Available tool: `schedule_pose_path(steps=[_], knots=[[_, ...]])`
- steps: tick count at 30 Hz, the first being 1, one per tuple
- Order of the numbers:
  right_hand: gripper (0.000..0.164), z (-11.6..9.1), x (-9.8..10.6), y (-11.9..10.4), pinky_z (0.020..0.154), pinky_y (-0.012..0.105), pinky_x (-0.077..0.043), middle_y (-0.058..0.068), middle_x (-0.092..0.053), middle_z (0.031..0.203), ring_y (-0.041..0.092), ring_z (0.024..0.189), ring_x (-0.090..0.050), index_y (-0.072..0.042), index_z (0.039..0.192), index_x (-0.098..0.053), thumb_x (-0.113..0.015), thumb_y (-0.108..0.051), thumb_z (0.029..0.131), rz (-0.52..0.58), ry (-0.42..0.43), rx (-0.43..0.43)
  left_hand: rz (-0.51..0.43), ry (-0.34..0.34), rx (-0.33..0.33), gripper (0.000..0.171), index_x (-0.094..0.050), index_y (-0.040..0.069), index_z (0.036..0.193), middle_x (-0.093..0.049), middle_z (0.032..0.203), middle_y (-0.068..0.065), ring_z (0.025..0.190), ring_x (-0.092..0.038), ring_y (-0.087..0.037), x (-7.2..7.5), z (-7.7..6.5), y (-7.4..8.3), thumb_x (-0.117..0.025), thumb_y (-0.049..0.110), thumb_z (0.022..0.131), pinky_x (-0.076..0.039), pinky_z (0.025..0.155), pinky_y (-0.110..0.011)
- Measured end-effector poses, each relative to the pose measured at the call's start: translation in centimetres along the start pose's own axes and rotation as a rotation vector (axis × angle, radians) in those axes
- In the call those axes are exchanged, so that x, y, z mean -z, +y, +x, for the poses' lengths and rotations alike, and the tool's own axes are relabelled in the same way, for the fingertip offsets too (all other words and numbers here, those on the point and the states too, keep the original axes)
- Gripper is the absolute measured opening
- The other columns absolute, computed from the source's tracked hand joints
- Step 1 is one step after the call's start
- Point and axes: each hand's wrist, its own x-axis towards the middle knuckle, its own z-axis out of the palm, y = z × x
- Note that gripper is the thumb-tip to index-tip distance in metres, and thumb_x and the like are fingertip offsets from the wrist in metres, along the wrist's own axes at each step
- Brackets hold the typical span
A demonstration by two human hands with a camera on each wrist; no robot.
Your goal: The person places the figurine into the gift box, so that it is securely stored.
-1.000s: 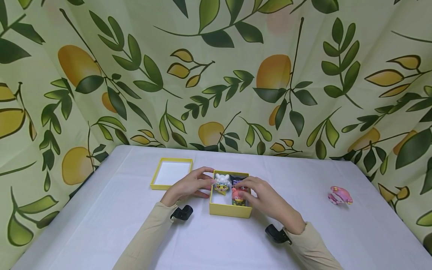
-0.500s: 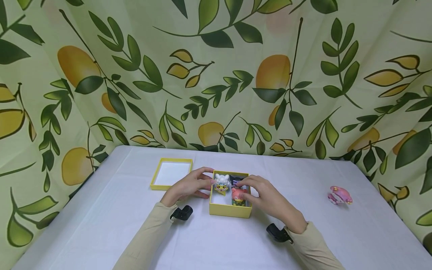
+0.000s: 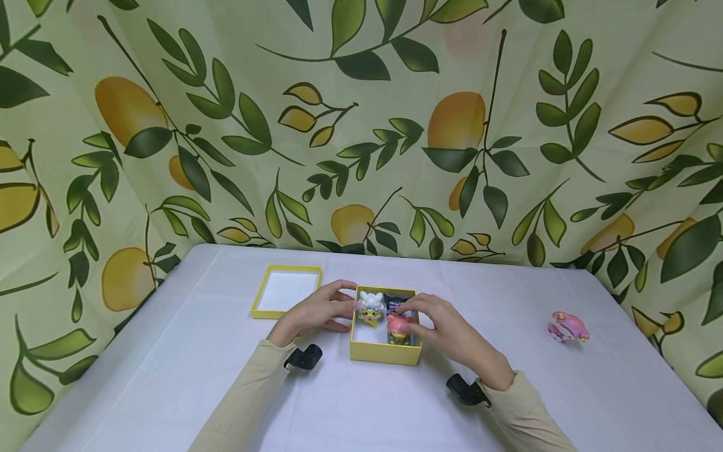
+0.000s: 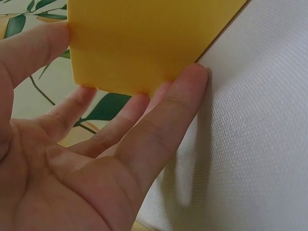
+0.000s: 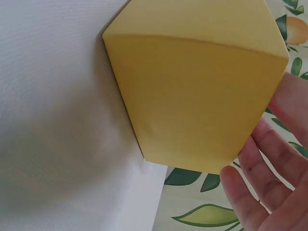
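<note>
My left hand (image 3: 316,309) is at the left wall of the open yellow box (image 3: 385,354), its fingers spread and lightly bent, with fingertips touching the outside; from my left wrist I see them set apart along the box's edges. My right hand (image 3: 443,323) comes over the right wall, thumb and forefinger reaching inside. The thumb is at the pink figure (image 3: 398,326) and the forefinger is by the dark figure (image 3: 393,305), but I cannot tell whether I am pinching either one. In the right wrist view, other fingers of that hand lie loosely apart beside the box.

The box stands on the white-covered counter (image 3: 350,408) between my hands. In it, the white-haired figure (image 3: 371,306) is in the far left part, the dark one in the far right, partly hidden by my fingers, and the pink one in front of that, near the right wall. White bottom shows in the near left part.

Left of the box lies the yellow-rimmed lid (image 3: 289,289), white inside facing up. Well off to my right is a pink toy (image 3: 569,327). Behind everything hangs a leaf-and-fruit curtain (image 3: 373,150).
</note>
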Motion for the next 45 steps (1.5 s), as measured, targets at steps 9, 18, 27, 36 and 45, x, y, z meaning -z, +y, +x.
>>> schedule_pose_path(steps=[9,18,27,36,45], knots=[[0.031,-0.1,0.1,0.0,0.098,0.047,-0.054,0.001,-0.068,0.117,0.021,0.112,-0.063,-0.013,0.118,-0.069,-0.074,-0.02,0.089,0.008,0.002,0.002,0.002,-0.004,0.0,0.051,-0.04,0.005,0.144,-0.055,0.127,-0.022,0.099,-0.066,-0.023,0.1,0.0,-0.1,-0.061,0.019,0.099,-0.062,0.085,-0.044],[0.031,-0.3,1.1,0.3,0.096,0.047,-0.054,-0.001,-0.069,0.115,0.023,0.11,-0.065,-0.012,0.118,-0.069,-0.075,-0.015,0.088,-0.004,0.043,-0.013,0.014,-0.005,0.002,0.052,-0.04,0.005,0.144,-0.055,0.127,-0.022,0.099,-0.065,-0.023,0.1,0.1,-0.2,-0.061,0.02,0.099,-0.062,0.086,-0.045],[0.037,-0.7,2.6,0.4,0.096,0.049,-0.055,0.001,-0.069,0.119,0.024,0.116,-0.064,-0.011,0.12,-0.068,-0.077,-0.024,0.086,-0.007,0.072,-0.059,0.018,0.002,0.005,0.051,-0.04,0.005,0.144,-0.055,0.128,-0.022,0.098,-0.065,-0.023,0.1,0.1,-0.2,-0.061,0.02,0.099,-0.062,0.085,-0.044],[0.04,-1.1,3.9,1.1,0.089,0.049,-0.056,0.006,-0.068,0.125,0.029,0.112,-0.062,-0.011,0.123,-0.067,-0.076,-0.027,0.088,-0.01,0.079,-0.128,0.019,0.0,0.01,0.05,-0.041,0.006,0.143,-0.056,0.127,-0.021,0.098,-0.065,-0.023,0.1,0.1,-0.2,-0.061,0.02,0.099,-0.062,0.086,-0.044],[0.042,-1.7,5.7,1.9,0.096,0.054,-0.053,0.011,-0.068,0.124,0.033,0.112,-0.062,-0.008,0.125,-0.066,-0.075,-0.028,0.089,0.003,0.085,-0.176,0.014,-0.004,0.004,0.051,-0.04,0.005,0.143,-0.055,0.126,-0.021,0.098,-0.065,-0.022,0.1,0.0,-0.2,-0.061,0.02,0.099,-0.062,0.085,-0.044]])
